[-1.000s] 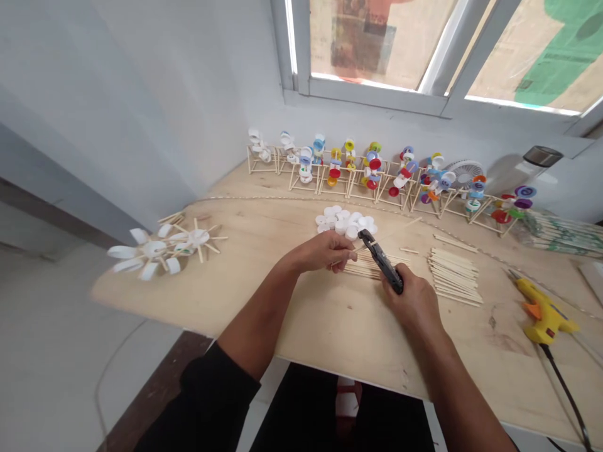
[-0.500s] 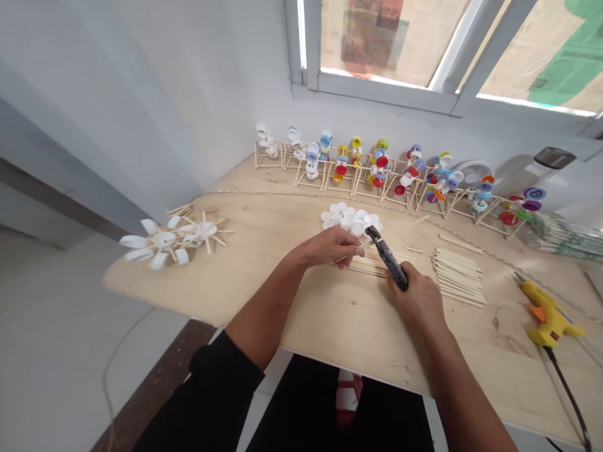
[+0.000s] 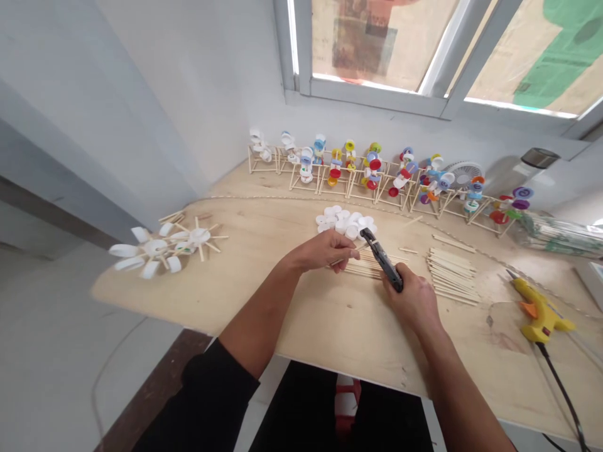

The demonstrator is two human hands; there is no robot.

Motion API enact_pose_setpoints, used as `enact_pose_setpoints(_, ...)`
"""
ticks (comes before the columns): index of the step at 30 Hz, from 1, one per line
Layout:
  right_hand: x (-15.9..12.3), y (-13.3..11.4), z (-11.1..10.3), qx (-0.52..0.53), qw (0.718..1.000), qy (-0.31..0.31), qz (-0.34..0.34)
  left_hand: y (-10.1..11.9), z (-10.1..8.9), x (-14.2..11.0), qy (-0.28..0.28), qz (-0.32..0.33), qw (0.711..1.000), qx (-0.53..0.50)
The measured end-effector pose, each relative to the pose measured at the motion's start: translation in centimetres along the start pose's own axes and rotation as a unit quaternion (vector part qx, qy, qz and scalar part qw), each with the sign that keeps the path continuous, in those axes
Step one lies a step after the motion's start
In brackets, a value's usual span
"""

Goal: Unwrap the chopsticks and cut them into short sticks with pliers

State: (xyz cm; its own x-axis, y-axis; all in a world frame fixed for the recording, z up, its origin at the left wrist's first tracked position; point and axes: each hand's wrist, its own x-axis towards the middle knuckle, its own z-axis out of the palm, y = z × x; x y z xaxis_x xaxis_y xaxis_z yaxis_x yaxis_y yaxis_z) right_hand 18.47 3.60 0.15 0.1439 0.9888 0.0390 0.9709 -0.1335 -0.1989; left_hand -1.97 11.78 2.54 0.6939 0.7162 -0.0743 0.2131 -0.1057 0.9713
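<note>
Stick: thin wooden stick (image 3: 360,248), held just above the middle of the plywood tabletop (image 3: 339,339); one end runs to the pliers' nearly closed jaws, too small to tell whether they grip it.
Left hand: left hand (image 3: 325,250) pinches the stick between thumb and curled, close-set fingers.
Right hand: right hand (image 3: 409,295) wraps its fingers around the handles of black pliers (image 3: 382,260), which tilt up toward the far edge.
Under the hands: loose bundle of wooden sticks (image 3: 362,270) lies flat, just below the stick and partly beneath the pliers.
Just beyond: pile of white bottle caps (image 3: 342,221) sits close past the left hand, near the pliers' tip.
Right side: stack of cut sticks (image 3: 452,276) lies beside the right hand; yellow glue gun (image 3: 541,320) rests near the right edge, with its black cord (image 3: 560,395) trailing over the near edge.
Far edge: row of stick frames with colored caps (image 3: 358,169) stands along the wall, with small white fan (image 3: 464,176) behind it.
Left side: white cap-and-stick wheel (image 3: 155,251) lies near the left corner.
Far right corner: clear bag of sticks (image 3: 560,235) lies against the wall.
</note>
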Motion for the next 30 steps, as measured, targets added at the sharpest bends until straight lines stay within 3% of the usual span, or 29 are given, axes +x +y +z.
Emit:
enact_pose_setpoints(17, -0.09, -0.02, 0.29, 0.0, 1.0, 0.004, -0.008, 0.39, 0.0, -0.04, -0.017, -0.007, 0.999, 0.029)
enact_pose_setpoints(30, 0.08, -0.3, 0.3, -0.025, 1.0, 0.01, 0.001, 0.26, 0.1, 0.11, 0.003, -0.011, 0.999, 0.037)
